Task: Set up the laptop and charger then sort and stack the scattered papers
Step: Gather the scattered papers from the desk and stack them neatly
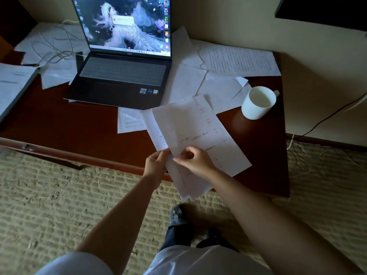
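An open laptop [123, 74] stands on the dark wooden desk [79, 128], its screen lit. A white charger cable [53, 48] coils over papers to its left and runs to the laptop's left side. Both hands hold a small bundle of printed sheets [190, 132] above the desk's front edge. My left hand [156, 165] grips the bundle's lower left edge. My right hand [195, 160] pinches the top sheet near its bottom. Loose papers [218, 76] lie scattered right of the laptop, and one sheet [129, 122] pokes out from under the bundle.
A white mug [258, 102] stands near the desk's right edge, beside the papers. More papers [57, 74] lie left of the laptop, and a thick stack [12, 84] sits at the far left. Cables [297, 153] trail on the woven floor mat at right.
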